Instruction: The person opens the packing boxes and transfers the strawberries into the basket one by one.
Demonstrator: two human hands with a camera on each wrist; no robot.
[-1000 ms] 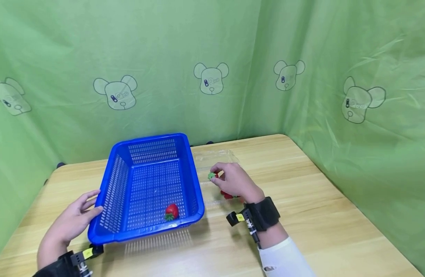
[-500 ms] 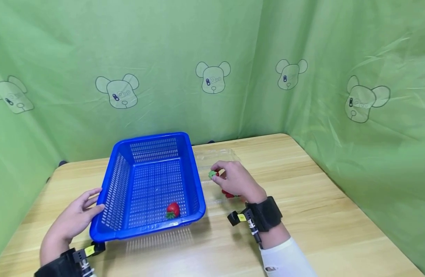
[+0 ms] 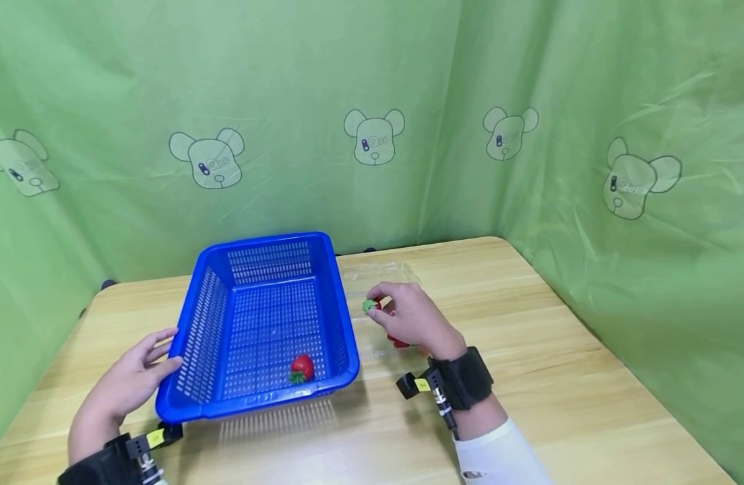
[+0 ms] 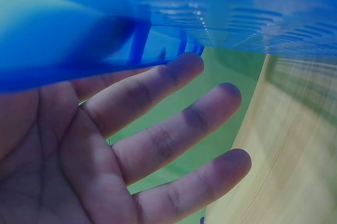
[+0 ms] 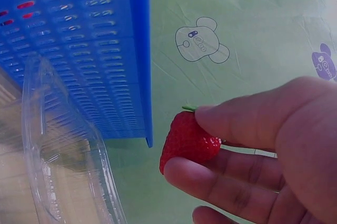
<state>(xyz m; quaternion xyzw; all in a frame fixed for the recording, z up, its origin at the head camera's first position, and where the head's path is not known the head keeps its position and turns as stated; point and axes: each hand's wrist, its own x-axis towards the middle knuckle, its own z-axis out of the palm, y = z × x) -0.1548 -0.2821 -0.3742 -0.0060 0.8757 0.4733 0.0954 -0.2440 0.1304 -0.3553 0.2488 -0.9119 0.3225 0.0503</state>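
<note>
A blue perforated plastic basket [image 3: 323,303] takes up the left middle of the head view, with one red strawberry [image 3: 302,367] in its near right corner. My left hand [image 3: 126,387] holds the basket's left rim between thumb and fingers; from the left wrist, several fairly straight fingers [image 4: 174,134] show below the rim, the thumb hidden. My right hand [image 3: 411,316] pinches another strawberry [image 5: 184,139] by thumb and fingertips, its green leaves toward the basket. Beneath that hand lies a clear plastic box [image 3: 378,273], with more red fruit [image 3: 398,341] partly covered by the hand.
The wooden table [image 3: 530,350] extends right of the box and in front of the basket. Green curtains [image 3: 287,101] printed with bear heads stand behind and at both sides. The basket's right wall stands close beside the box, as the right wrist view shows.
</note>
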